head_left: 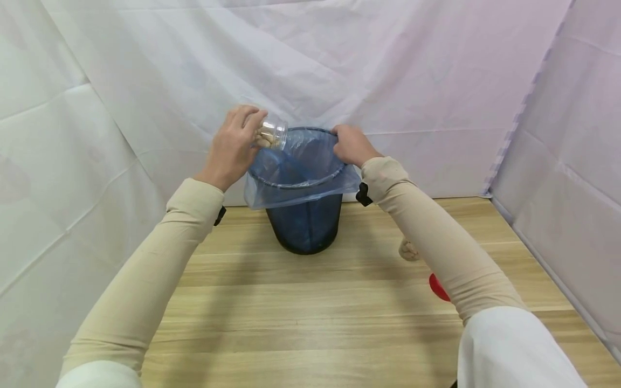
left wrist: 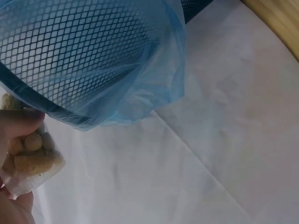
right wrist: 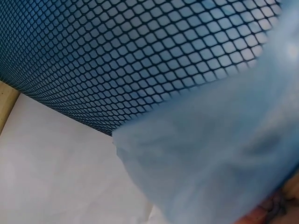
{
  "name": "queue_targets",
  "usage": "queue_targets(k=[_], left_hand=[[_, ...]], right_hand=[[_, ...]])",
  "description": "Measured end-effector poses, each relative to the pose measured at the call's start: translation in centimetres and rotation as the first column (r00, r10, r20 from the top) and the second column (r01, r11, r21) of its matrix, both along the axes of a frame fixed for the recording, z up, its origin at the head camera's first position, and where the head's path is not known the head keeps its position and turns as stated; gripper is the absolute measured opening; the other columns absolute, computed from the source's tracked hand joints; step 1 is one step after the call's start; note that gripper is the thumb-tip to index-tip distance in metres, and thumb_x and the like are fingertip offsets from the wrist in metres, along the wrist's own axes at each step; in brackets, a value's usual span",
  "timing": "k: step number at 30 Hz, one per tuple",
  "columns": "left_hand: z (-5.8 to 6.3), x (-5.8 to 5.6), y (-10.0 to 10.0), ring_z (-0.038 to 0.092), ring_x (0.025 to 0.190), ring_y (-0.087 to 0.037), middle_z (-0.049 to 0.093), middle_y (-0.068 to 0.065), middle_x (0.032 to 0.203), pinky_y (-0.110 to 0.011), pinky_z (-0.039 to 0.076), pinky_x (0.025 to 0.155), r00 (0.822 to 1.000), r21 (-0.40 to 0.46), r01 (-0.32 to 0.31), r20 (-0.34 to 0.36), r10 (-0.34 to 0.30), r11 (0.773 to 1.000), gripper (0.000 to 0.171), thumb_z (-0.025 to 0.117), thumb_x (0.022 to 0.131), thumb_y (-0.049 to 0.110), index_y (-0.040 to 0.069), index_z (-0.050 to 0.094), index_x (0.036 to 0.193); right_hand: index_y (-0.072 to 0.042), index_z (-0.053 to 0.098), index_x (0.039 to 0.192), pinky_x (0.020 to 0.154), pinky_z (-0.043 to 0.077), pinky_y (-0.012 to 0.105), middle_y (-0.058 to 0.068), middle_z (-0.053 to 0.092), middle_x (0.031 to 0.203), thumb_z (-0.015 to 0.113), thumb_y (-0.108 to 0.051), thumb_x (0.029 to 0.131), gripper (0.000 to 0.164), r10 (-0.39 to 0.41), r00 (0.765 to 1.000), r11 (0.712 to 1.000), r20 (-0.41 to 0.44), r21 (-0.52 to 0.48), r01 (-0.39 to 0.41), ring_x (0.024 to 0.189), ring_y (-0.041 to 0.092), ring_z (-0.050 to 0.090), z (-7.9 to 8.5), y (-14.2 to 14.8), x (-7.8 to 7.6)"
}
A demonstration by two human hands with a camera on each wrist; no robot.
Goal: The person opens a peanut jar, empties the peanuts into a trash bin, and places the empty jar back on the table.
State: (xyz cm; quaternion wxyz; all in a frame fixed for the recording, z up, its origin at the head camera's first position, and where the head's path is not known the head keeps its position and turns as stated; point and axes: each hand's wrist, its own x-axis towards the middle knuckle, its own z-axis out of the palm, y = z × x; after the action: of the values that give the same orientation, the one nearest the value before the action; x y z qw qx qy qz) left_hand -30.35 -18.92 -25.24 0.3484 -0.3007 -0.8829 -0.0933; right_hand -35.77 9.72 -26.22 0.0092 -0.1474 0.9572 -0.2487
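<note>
My left hand (head_left: 233,143) grips a clear jar (head_left: 278,132) with tan, peanut-like pieces (head_left: 264,137) inside. The jar lies tipped sideways at the left rim of a black mesh wastebasket (head_left: 305,231), one end facing the opening. In the left wrist view, a finger and thumb hold the jar (left wrist: 39,175) beside the rim. A blue plastic bag (head_left: 301,196) lines the basket and folds over its edge. With its fingers curled over the right side of the rim, my right hand (head_left: 354,144) holds basket and bag. The right wrist view shows the bag (right wrist: 187,154) covering most of that hand.
On the wooden table (head_left: 291,302), a small tan lumpy item (head_left: 409,250) sits partly behind my right forearm. Nearer me lies a red round object (head_left: 438,287), also partly covered by that arm. White cloth (head_left: 310,64) hangs behind the basket and along both sides.
</note>
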Motion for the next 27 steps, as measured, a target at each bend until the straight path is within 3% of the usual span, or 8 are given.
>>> queue_targets(k=[4, 16, 24, 27], left_hand=[[0.01, 0.15, 0.01, 0.047, 0.147, -0.042, 0.054, -0.025, 0.15, -0.054, 0.055, 0.112, 1.0, -0.033, 0.001, -0.018, -0.001, 0.999, 0.061, 0.074, 0.095, -0.011, 0.0, 0.054, 0.152], [-0.08, 0.0, 0.29, 0.045, 0.15, -0.042, 0.054, -0.025, 0.151, -0.054, 0.05, 0.119, 0.999, -0.045, 0.047, -0.011, -0.047, 0.998, 0.061, 0.071, 0.093, -0.018, -0.001, 0.056, 0.15], [-0.27, 0.11, 0.16, 0.045, 0.151, -0.042, 0.054, -0.026, 0.151, -0.056, 0.055, 0.112, 0.998, -0.063, 0.048, -0.023, -0.05, 0.997, 0.057, 0.065, 0.096, -0.018, 0.0, 0.057, 0.15], [-0.39, 0.11, 0.04, 0.044, 0.151, -0.043, 0.054, -0.027, 0.151, -0.056, 0.057, 0.106, 0.998, -0.08, 0.051, -0.036, -0.054, 0.995, 0.057, 0.061, 0.097, -0.02, 0.0, 0.057, 0.15]], right_hand=[[-0.001, 0.043, 0.164, 0.076, 0.044, 0.037, 0.021, 0.052, 0.163, 0.037, 0.002, 0.105, 0.059, 0.006, 1.0, 1.0, 0.0, -0.01, -0.006, 0.093, 0.027, 0.06, -0.06, -0.03, 0.01], [-0.001, 0.043, 0.164, 0.08, 0.047, 0.038, 0.021, 0.053, 0.162, 0.038, 0.002, 0.105, 0.06, 0.006, 1.0, 0.999, 0.0, -0.032, -0.006, 0.096, 0.027, 0.062, -0.15, -0.2, -0.09], [-0.003, 0.041, 0.165, 0.066, 0.04, 0.034, 0.02, 0.054, 0.161, 0.037, 0.002, 0.107, 0.059, -0.003, 1.0, 1.0, 0.02, -0.023, 0.003, 0.073, 0.021, 0.055, -0.14, -0.42, -0.21], [-0.003, 0.042, 0.165, 0.064, 0.041, 0.033, 0.02, 0.055, 0.16, 0.038, 0.002, 0.107, 0.059, -0.008, 1.0, 1.0, 0.015, -0.022, 0.008, 0.072, 0.019, 0.054, -0.1, -0.49, -0.17]])
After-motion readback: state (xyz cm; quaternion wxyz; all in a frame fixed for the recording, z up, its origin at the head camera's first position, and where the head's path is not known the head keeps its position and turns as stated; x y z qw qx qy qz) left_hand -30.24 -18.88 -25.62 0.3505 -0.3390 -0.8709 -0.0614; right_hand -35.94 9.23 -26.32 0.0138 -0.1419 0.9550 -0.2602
